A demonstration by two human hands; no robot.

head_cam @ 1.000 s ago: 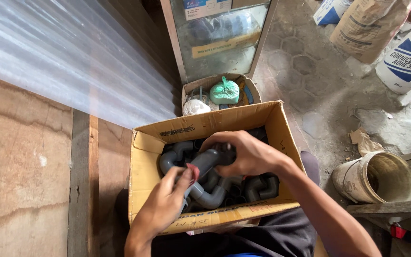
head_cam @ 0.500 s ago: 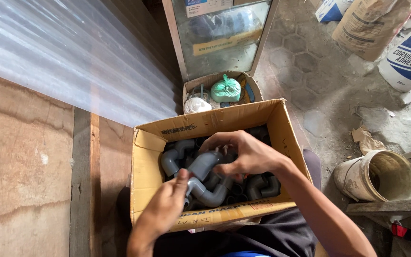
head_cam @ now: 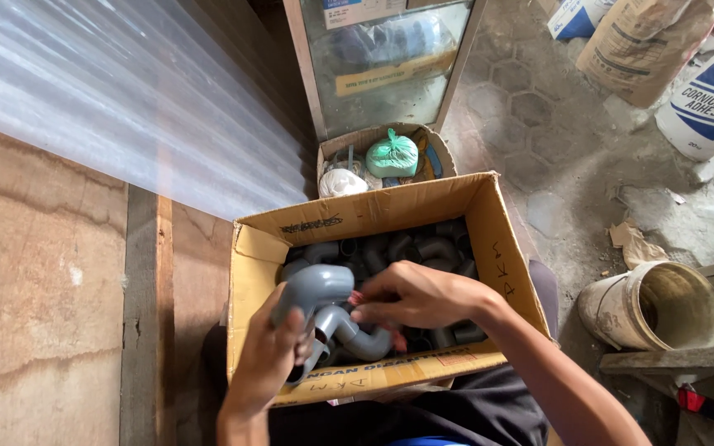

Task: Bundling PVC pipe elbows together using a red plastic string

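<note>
Over the box: left hand now raised from among the fittings, fingers clamped round a grey elbow, lifted clear since a second ago. Right hand shifted right, palm down, fingertips pinching a second joined bend just beside it. Bucket on floor, well apart.

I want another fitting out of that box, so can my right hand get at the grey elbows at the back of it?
Probably yes. The right hand is already inside the open cardboard box, and the grey elbows at the back lie uncovered just beyond its fingers.
</note>
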